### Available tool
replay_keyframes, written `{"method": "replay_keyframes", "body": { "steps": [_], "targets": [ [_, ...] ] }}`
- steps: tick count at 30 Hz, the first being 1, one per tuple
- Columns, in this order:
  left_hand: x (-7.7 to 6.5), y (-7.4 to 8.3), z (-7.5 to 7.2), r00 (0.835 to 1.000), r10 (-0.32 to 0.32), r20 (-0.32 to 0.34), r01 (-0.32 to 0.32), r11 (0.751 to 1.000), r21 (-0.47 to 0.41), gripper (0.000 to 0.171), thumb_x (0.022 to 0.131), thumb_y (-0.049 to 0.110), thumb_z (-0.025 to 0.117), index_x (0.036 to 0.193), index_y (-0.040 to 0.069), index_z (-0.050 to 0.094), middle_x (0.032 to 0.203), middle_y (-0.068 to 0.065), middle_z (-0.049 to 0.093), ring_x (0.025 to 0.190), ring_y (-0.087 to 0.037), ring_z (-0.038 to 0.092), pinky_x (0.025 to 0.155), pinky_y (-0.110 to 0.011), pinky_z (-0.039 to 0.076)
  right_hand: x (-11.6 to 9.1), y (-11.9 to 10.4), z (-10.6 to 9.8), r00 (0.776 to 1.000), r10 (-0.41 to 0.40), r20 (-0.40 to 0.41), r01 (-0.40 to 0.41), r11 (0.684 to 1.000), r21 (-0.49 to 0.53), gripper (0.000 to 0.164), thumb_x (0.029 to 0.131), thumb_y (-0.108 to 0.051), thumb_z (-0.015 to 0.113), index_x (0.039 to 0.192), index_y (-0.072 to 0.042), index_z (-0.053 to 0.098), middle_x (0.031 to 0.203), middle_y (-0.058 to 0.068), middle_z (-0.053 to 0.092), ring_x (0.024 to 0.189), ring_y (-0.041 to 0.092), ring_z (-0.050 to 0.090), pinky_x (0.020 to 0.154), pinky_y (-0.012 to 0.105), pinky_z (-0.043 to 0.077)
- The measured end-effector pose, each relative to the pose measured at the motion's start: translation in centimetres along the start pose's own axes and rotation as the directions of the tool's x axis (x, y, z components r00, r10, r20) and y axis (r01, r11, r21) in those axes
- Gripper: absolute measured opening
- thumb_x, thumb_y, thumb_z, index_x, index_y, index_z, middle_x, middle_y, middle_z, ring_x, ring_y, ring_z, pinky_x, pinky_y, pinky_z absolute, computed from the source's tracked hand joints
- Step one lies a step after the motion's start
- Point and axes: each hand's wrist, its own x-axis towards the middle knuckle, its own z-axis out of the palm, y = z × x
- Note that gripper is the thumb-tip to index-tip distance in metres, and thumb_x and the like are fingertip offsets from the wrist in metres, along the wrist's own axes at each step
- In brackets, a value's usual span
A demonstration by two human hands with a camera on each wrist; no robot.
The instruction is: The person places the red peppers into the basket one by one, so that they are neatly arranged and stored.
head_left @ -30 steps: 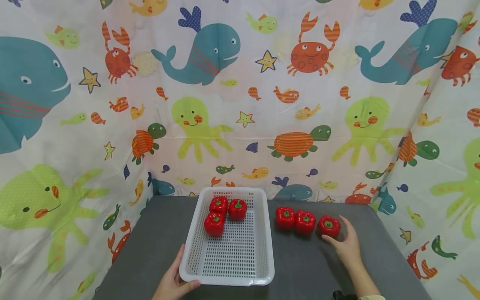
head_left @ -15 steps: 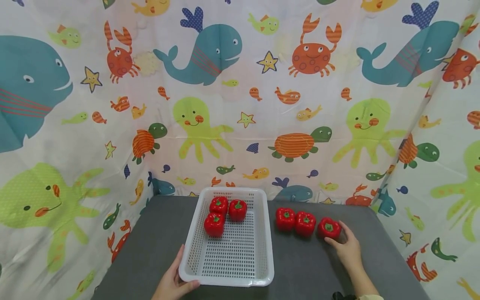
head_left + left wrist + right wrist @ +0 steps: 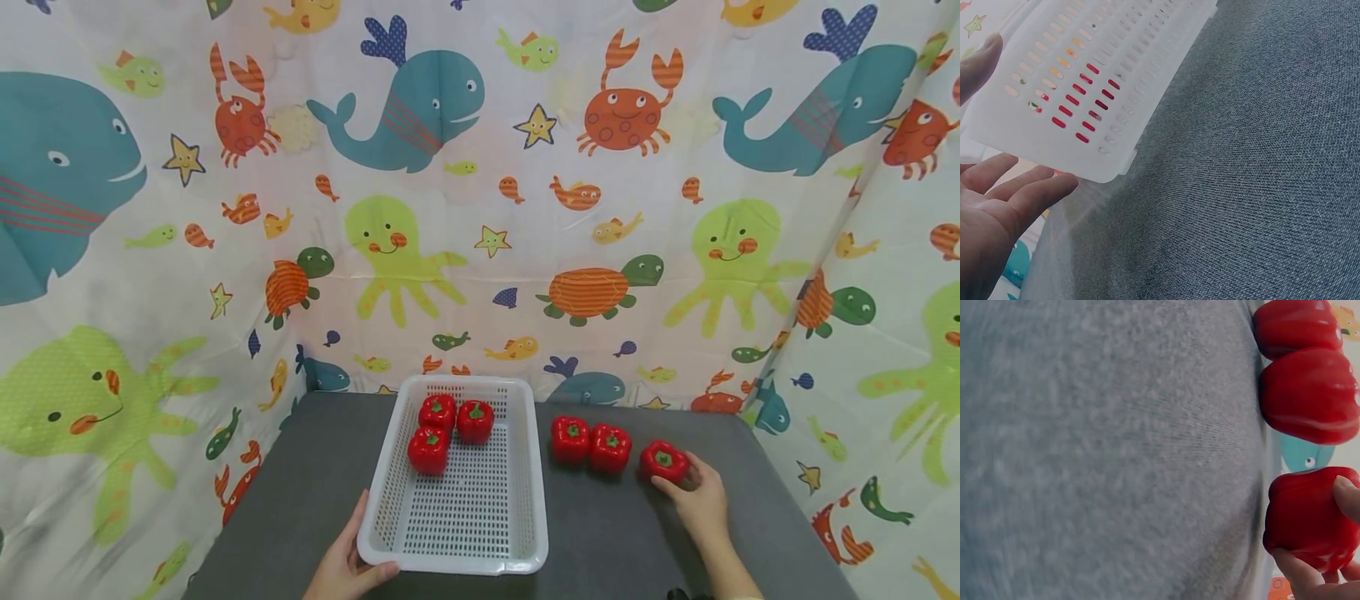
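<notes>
At the near left corner of a white plastic basket (image 3: pixel 528 467), my left hand (image 3: pixel 341 554) holds on, thumb by the front rim and fingers along the left side. Its thumb (image 3: pixel 982 65) and fingers (image 3: pixel 1038 190) lie on either side of that corner in the left wrist view. My right hand (image 3: pixel 701 500) grips a red bell pepper (image 3: pixel 663 462) to the right of the basket. In the right wrist view the thumb (image 3: pixel 1349 497) presses one side of this pepper (image 3: pixel 1307 515) and fingers curl beneath.
Three red bell peppers (image 3: pixel 429 450) sit grouped inside the basket at its back left. Two more bell peppers (image 3: pixel 570 439) stand side by side on the dark grey tabletop (image 3: pixel 600 533), between basket and right hand. A sea-animal printed curtain (image 3: pixel 480 275) encloses the back and sides.
My right hand has closed further round the rightmost bell pepper, which has shifted slightly right and nearer, away from its neighbour. The left hand and basket stay put.
</notes>
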Motion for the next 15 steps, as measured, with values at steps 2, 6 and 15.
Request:
{"method": "replay_keyframes", "body": {
  "steps": [2, 6, 15],
  "targets": [
    [0.0, 0.0, 0.0, 1.0, -0.003, 0.009, 0.003, 1.0, -0.006, 0.115, 0.088, 0.006, 0.078, 0.163, 0.024, -0.008, 0.168, -0.022, 0.008, 0.142, -0.053, 0.035, 0.097, -0.045, 0.057, -0.3, -0.3, -0.4, 1.0, 0.001, -0.021, -0.001, 1.0, -0.001, 0.086, 0.084, -0.021, 0.084, 0.15, 0.008, 0.038, 0.146, 0.036, 0.039, 0.133, 0.051, 0.047, 0.109, 0.063, 0.041],
    [0.0, 0.0, 0.0, 1.0, 0.0, 0.023, 0.0, 1.0, -0.015, 0.115, 0.088, 0.005, 0.077, 0.163, 0.023, -0.01, 0.168, -0.022, 0.007, 0.143, -0.053, 0.035, 0.098, -0.045, 0.057, -0.6, -1.0, -1.2, 0.998, -0.01, -0.068, 0.01, 1.0, -0.008, 0.087, 0.085, -0.028, 0.083, 0.151, 0.007, 0.038, 0.146, 0.035, 0.04, 0.132, 0.051, 0.048, 0.106, 0.063, 0.043],
    [0.0, 0.1, 0.1, 1.0, 0.017, 0.014, -0.017, 1.0, -0.012, 0.113, 0.089, 0.003, 0.075, 0.163, 0.022, -0.009, 0.168, -0.022, 0.008, 0.142, -0.052, 0.035, 0.098, -0.044, 0.057, -1.3, -4.9, -2.6, 0.995, -0.037, -0.091, 0.037, 0.999, 0.002, 0.087, 0.086, -0.036, 0.081, 0.152, 0.003, 0.039, 0.148, 0.032, 0.042, 0.134, 0.049, 0.049, 0.103, 0.059, 0.045]
  ]
}}
